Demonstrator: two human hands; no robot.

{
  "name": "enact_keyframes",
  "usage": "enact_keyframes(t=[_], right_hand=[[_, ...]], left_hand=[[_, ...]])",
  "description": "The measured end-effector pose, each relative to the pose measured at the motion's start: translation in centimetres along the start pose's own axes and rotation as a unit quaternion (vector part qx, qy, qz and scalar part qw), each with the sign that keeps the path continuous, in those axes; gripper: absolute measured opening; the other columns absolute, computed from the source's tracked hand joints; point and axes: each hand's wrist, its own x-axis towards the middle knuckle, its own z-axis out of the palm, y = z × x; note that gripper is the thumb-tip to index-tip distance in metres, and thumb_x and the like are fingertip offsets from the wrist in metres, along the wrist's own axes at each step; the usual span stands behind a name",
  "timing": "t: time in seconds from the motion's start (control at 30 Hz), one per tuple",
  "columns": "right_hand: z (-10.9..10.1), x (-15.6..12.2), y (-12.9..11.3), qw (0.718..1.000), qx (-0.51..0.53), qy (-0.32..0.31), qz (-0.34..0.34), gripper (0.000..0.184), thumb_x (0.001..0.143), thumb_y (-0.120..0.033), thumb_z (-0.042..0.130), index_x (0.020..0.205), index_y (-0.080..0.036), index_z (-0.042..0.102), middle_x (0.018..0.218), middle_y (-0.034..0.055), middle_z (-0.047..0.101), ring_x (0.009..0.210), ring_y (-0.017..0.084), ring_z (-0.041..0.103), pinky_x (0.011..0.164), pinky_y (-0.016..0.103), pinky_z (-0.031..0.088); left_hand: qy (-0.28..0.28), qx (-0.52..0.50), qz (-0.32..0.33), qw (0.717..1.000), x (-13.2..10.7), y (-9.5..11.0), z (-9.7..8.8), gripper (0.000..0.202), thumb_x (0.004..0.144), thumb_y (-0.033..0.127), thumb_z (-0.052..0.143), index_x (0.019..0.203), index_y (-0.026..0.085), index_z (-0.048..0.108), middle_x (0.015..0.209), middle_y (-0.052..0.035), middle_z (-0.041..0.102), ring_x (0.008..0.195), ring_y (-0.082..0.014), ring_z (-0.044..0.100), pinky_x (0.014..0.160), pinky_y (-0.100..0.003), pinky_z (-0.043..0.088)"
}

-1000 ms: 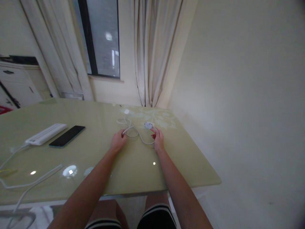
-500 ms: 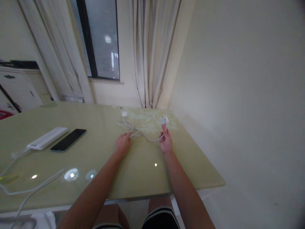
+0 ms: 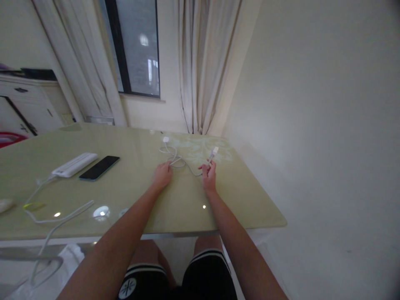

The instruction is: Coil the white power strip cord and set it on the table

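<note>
A thin white charging cable (image 3: 184, 162) lies looped on the pale green table (image 3: 243, 187). My left hand (image 3: 162, 176) is closed over the cable near its loops. My right hand (image 3: 208, 174) pinches the cable just below the white plug (image 3: 214, 151), which is lifted a little off the table. The cable's other end, a small white adapter (image 3: 166, 139), rests farther back on the table.
A white power strip (image 3: 75, 164) and a dark phone (image 3: 99, 167) lie at the left, with a white cord (image 3: 56, 221) trailing off the front edge. Curtains (image 3: 200, 62) and a window stand behind; a plain wall is close on the right.
My right hand lifted the plug end off the table and swung it right, then drew back toward the middle. My left hand stayed on the cable loops.
</note>
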Motion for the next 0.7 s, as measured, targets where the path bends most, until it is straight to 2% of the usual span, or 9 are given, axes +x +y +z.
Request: enact_keyframes(t=[0.1,0.17,0.3,0.33,0.4,0.5,0.57,0.63,0.7], right_hand=[[0.1,-1.0,0.0,0.997,-0.049,-0.054,0.011,0.069,0.090,-0.043,0.065,0.152,-0.023,0.043,0.088,-0.0018,0.077,0.052,0.013,0.059,0.054,0.024,0.046],[0.1,-1.4,0.1,0.994,-0.077,-0.076,0.034,0.067,0.087,-0.039,0.067,0.150,-0.023,0.050,0.080,-0.0028,0.076,0.052,0.014,0.064,0.056,0.025,0.049],[-0.2,-1.3,0.6,0.988,-0.107,-0.093,0.068,0.035,0.086,-0.036,0.070,0.114,-0.019,0.079,0.062,0.0007,0.072,0.057,0.020,0.069,0.063,0.030,0.054],[-0.3,-1.2,0.8,0.987,-0.107,-0.093,0.071,0.030,0.086,-0.037,0.070,0.105,-0.018,0.081,0.059,0.0016,0.071,0.058,0.021,0.070,0.064,0.031,0.055],[-0.4,-1.1,0.9,0.988,-0.101,-0.091,0.075,0.028,0.086,-0.040,0.071,0.100,-0.018,0.083,0.058,0.0029,0.071,0.061,0.023,0.072,0.066,0.033,0.056],[-0.5,-1.1,0.7,0.989,-0.084,-0.094,0.071,0.032,0.087,-0.043,0.072,0.106,-0.020,0.082,0.072,0.0059,0.077,0.068,0.024,0.076,0.071,0.037,0.060],[-0.5,-1.3,0.3,0.991,-0.072,-0.097,0.060,0.034,0.089,-0.047,0.071,0.111,-0.022,0.081,0.088,0.0076,0.081,0.076,0.024,0.079,0.080,0.039,0.062],[-0.5,-1.5,-0.3,0.993,-0.048,-0.102,0.045,0.037,0.091,-0.051,0.068,0.113,-0.023,0.078,0.101,0.0085,0.081,0.084,0.024,0.080,0.087,0.041,0.062],[-0.6,-1.8,-0.9,0.994,-0.001,-0.105,0.023,0.040,0.092,-0.057,0.066,0.110,-0.022,0.076,0.105,0.0089,0.080,0.088,0.024,0.080,0.090,0.042,0.062]], left_hand=[[0.009,-0.028,-0.027,0.999,0.0,0.0,-0.1,0.038,0.104,0.023,0.040,0.132,0.018,0.066,0.113,-0.0169,0.077,0.111,-0.0307,0.072,0.099,-0.042,0.053],[0.019,-0.054,-0.046,0.997,-0.1,-0.2,-0.3,0.036,0.106,0.024,0.039,0.132,0.015,0.062,0.106,-0.0173,0.077,0.104,-0.0300,0.074,0.094,-0.041,0.054],[0.047,-0.117,-0.070,0.990,-0.3,-0.6,-0.8,0.035,0.108,0.022,0.033,0.136,0.013,0.053,0.105,-0.0144,0.077,0.097,-0.0227,0.076,0.087,-0.033,0.055],[0.052,-0.131,-0.074,0.987,-0.3,-0.7,-0.9,0.036,0.108,0.020,0.031,0.137,0.013,0.051,0.108,-0.0137,0.077,0.097,-0.0209,0.076,0.086,-0.031,0.056],[0.057,-0.151,-0.078,0.984,-0.5,-0.8,-1.0,0.037,0.108,0.017,0.028,0.139,0.015,0.049,0.113,-0.0127,0.076,0.095,-0.0185,0.076,0.083,-0.030,0.058],[0.045,-0.165,-0.082,0.982,-0.9,-1.0,-0.9,0.036,0.109,0.019,0.033,0.139,0.017,0.052,0.115,-0.0113,0.075,0.094,-0.0186,0.075,0.087,-0.034,0.059],[0.035,-0.163,-0.091,0.982,-1.3,-1.0,-0.8,0.032,0.108,0.027,0.048,0.137,0.017,0.058,0.122,-0.0115,0.072,0.102,-0.0221,0.073,0.092,-0.041,0.059],[0.032,-0.156,-0.107,0.981,-1.5,-1.1,-0.7,0.038,0.102,0.036,0.063,0.135,0.017,0.062,0.131,-0.0121,0.067,0.111,-0.0259,0.069,0.094,-0.047,0.060],[0.039,-0.152,-0.129,0.979,-1.4,-1.2,-0.7,0.043,0.099,0.039,0.069,0.136,0.018,0.063,0.137,-0.0124,0.064,0.115,-0.0272,0.067,0.095,-0.049,0.060]])
